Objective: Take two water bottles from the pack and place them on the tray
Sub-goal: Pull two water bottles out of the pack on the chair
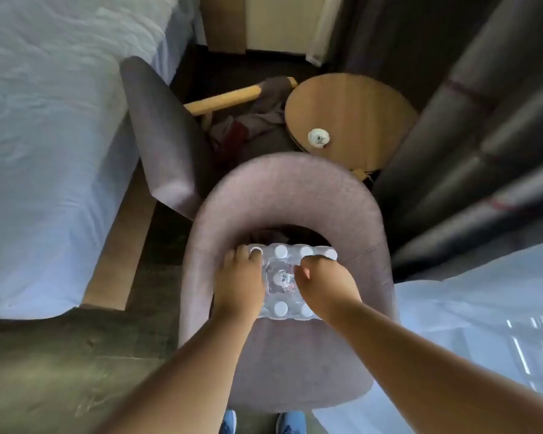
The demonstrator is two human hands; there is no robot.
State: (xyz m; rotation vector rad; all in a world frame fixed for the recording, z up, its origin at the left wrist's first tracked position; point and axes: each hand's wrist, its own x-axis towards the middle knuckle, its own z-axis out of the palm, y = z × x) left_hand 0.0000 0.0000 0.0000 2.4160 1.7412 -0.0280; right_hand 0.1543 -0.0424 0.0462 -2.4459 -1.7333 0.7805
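Observation:
A shrink-wrapped pack of water bottles [283, 281] with white caps sits on the seat of a round pink-grey armchair [282, 195]. My left hand [240, 280] lies flat along the pack's left side, fingers stretched over its far left corner. My right hand [322, 285] rests on the pack's right top with its fingers curled into the plastic wrap. No tray is in view.
A bed with white sheets [44, 136] fills the left. A second grey chair [166, 136] stands behind, beside a round wooden table [351, 111] holding a small white object [318, 138]. Dark curtains [483, 136] hang at right. White bedding [483, 324] lies at lower right.

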